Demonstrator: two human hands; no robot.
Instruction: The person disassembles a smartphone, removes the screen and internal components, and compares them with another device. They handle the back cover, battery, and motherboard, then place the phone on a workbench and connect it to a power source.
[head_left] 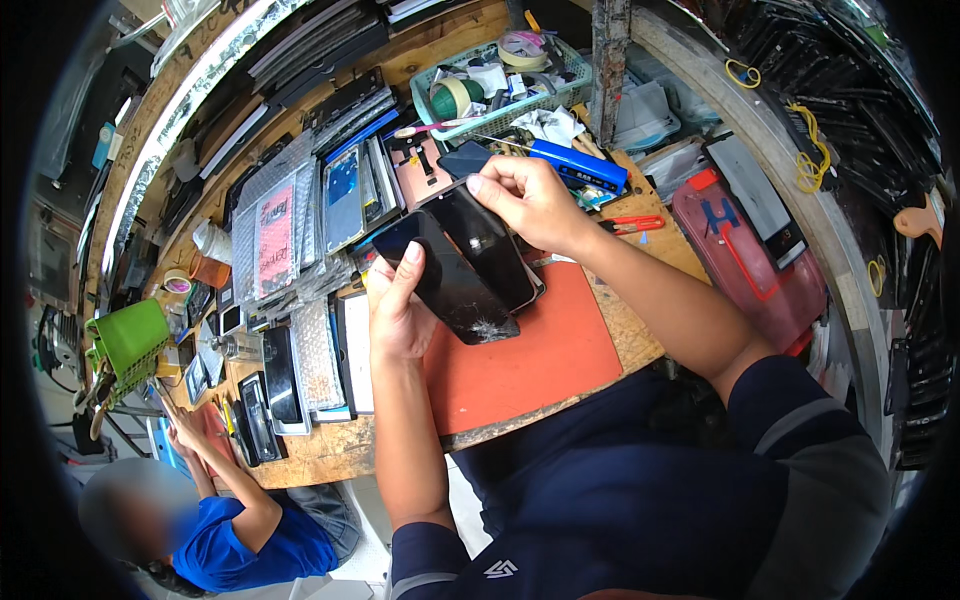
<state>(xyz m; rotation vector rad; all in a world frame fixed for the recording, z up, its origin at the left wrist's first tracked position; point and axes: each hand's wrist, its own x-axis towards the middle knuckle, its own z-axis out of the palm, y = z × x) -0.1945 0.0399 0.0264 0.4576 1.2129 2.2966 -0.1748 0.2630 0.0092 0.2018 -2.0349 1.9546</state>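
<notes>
My left hand grips a black phone screen by its left edge, thumb on the glass. White cracks spread over the screen's lower corner. Close against its right side is a second black phone-sized piece, with a glossy face and a light edge. My right hand pinches that piece at its top end between thumb and fingers. Both pieces are tilted above an orange-red mat on the wooden bench. Whether the two pieces are joined cannot be seen.
A green basket of tape rolls and scraps stands behind. Right are a blue cylindrical tool, red-handled pliers and a dark red case. Stacked phone parts lie left. A person in blue works at the bench's lower left.
</notes>
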